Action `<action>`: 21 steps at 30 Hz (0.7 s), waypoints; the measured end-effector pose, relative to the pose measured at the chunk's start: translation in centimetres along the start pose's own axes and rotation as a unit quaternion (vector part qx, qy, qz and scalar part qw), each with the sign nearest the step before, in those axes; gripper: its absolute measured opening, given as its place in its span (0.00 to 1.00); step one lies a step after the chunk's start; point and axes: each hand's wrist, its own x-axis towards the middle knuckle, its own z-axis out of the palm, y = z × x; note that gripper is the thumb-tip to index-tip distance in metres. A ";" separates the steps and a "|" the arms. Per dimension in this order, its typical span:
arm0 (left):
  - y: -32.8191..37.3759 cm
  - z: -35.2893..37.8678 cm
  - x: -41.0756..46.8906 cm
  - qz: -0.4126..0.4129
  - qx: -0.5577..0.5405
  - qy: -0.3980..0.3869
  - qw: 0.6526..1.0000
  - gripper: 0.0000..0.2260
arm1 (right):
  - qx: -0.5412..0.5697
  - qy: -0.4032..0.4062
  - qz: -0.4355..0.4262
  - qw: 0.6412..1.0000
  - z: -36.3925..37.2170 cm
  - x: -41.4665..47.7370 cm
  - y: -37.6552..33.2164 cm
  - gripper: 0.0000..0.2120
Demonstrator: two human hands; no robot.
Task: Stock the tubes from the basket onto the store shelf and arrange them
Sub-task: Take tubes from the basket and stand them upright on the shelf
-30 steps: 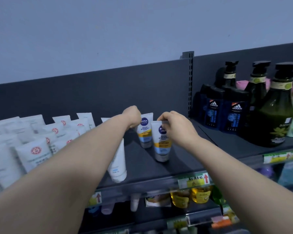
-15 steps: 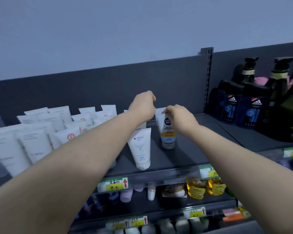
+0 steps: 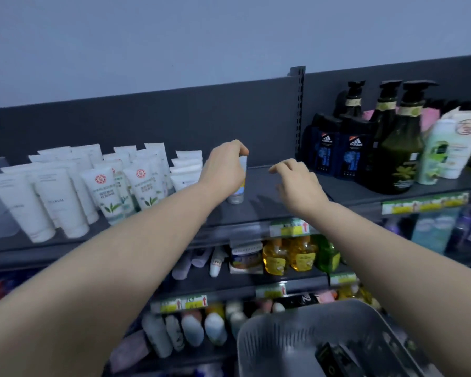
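On the dark top shelf (image 3: 267,208) my left hand (image 3: 226,167) pinches the top of an upright Nivea tube (image 3: 238,190), whose grey cap stands on the shelf. My right hand (image 3: 297,183) hovers to the right of it, fingers apart, holding nothing. Several white tubes (image 3: 104,186) stand in rows at the left of the same shelf. A grey plastic basket (image 3: 272,341) sits at the bottom right with a dark item (image 3: 335,360) inside.
Dark Adidas bottles (image 3: 340,153), green pump bottles (image 3: 397,159) and a pale tube (image 3: 443,151) fill the shelf's right side beyond an upright post (image 3: 298,115). Lower shelves hold yellow bottles (image 3: 288,257) and roll-ons (image 3: 191,327). Price tags (image 3: 291,227) line the shelf edges.
My right hand has let go of the Nivea tube and drawn back to the right. My left hand now holds a Nivea tube by its top. The view has tilted down, showing the basket.
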 end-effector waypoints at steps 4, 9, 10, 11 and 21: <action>2.8 4.3 -5.9 -0.032 0.005 -0.045 0.998 0.19 | -0.026 -0.056 -0.035 0.997 -0.2 -7.2 4.5 0.21; 5.0 10.6 -13.3 -0.068 0.018 -0.126 0.990 0.16 | -0.047 -0.146 -0.023 0.988 1.8 -15.4 10.0 0.18; 5.1 11.9 -14.6 -0.078 0.020 -0.151 0.985 0.15 | -0.047 -0.169 -0.019 0.984 2.4 -16.9 10.9 0.18; 5.2 13.2 -15.9 -0.088 0.023 -0.179 0.980 0.15 | -0.047 -0.192 -0.014 0.980 2.8 -18.2 11.7 0.19; 1.7 23.7 -22.3 -0.200 -0.004 -0.388 0.900 0.09 | -0.067 -0.344 0.063 0.935 8.4 -24.2 15.5 0.20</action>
